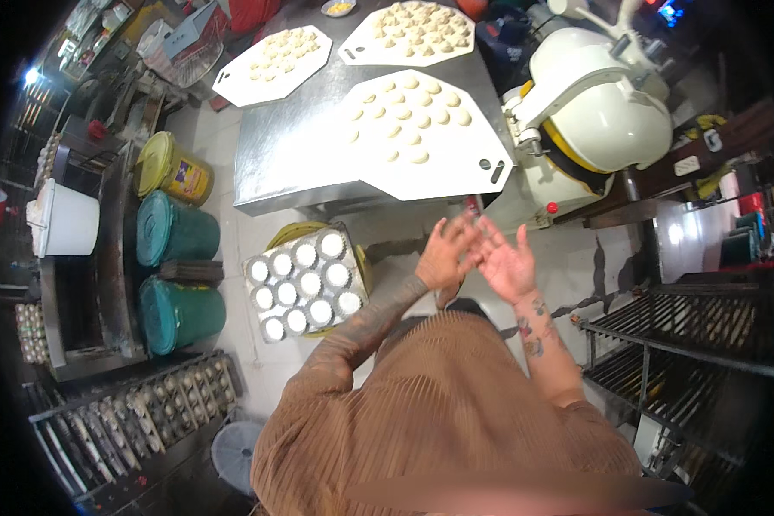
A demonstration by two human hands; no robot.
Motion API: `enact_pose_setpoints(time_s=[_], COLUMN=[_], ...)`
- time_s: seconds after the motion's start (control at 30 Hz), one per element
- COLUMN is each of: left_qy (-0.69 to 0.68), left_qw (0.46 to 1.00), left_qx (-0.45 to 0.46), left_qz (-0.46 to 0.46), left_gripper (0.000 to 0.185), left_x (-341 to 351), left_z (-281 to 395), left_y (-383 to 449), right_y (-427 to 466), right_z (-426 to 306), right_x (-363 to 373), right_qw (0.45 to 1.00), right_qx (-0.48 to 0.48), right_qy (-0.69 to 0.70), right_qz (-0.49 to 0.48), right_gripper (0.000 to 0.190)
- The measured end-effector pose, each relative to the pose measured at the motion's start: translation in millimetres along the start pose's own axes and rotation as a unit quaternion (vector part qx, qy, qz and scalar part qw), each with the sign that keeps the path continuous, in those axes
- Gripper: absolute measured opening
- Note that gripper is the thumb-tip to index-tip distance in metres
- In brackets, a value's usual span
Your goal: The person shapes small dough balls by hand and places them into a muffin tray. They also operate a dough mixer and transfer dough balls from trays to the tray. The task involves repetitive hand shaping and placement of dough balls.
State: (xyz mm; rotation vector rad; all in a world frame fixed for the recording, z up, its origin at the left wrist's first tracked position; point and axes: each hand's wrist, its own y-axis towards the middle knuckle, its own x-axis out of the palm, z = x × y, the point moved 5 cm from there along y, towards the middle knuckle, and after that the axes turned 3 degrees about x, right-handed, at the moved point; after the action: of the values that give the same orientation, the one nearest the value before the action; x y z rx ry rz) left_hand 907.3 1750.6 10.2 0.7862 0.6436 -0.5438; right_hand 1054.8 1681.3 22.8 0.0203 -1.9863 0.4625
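My left hand (448,255) and my right hand (506,267) are close together in front of my body, short of the steel table (284,145). The right palm is turned up with its fingers spread and nothing on it. The left fingers are apart, blurred, and overlap the right fingertips; whether they touch is unclear. Just beyond, a white octagonal board (438,174) bears several pale dough pieces (403,111). To the left of my hands, a baking tray (251,274) holds fluted cups with white contents (310,284) and rests on a yellowish round container (364,261).
Two more white boards (232,90) (355,58) carry shaped dough, near a small bowl (338,8). A large cream mixer (625,122) stands to the right, above a metal rack (684,361). Lidded buckets (177,229) and a tray rack (135,413) line the left.
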Motion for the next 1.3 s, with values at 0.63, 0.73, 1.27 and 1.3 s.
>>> enact_pose_setpoints(time_s=[0.63,0.73,1.27,1.3], left_qy=[-0.044,-0.176,-0.266,-0.255], left_qw=[0.856,0.796,0.746,0.749], left_qx=[-0.509,-0.560,-0.588,-0.593], left_qz=[0.081,0.150,0.164,0.149], left_gripper=[0.054,0.061,0.073,0.074], left_x=[-73,-78,-152,-159], left_z=[-259,-276,-329,-338], left_y=[41,33,6,3], right_y=[295,300,322,326], right_z=[-34,-47,-83,-90], right_x=[3,14,20,24], right_qw=[0.669,0.744,0.758,0.744], right_qx=[0.054,0.004,0.034,0.045], right_qy=[-0.734,-0.658,-0.630,-0.648], right_qz=[0.102,0.114,0.163,0.159], right_gripper=[0.040,0.038,0.078,0.082])
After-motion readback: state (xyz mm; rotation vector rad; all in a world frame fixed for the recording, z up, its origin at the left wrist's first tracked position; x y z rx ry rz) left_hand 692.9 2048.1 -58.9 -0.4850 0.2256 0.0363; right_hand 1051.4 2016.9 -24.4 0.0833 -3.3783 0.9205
